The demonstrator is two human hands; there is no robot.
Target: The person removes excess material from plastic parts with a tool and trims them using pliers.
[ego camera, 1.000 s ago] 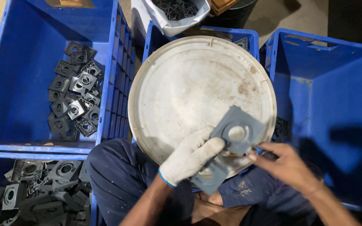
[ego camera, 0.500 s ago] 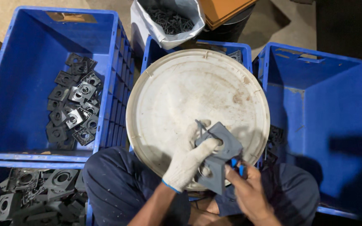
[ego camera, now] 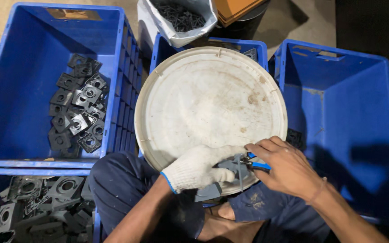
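over white lid [ego camera: 203, 103] | left hand [ego camera: 201, 167] grips half-hidden grey part [ego camera: 230, 165] | right hand [ego camera: 284, 167] clasps cutter [ego camera: 258, 164]

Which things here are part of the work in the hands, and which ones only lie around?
In use:
- left hand, gloved, holding the grey plastic part
- right hand, bare, with the blue-handled cutter
- round white lid beneath them

Lying about:
- blue crate of dark square parts
- empty blue crate
- white bag of small dark pieces
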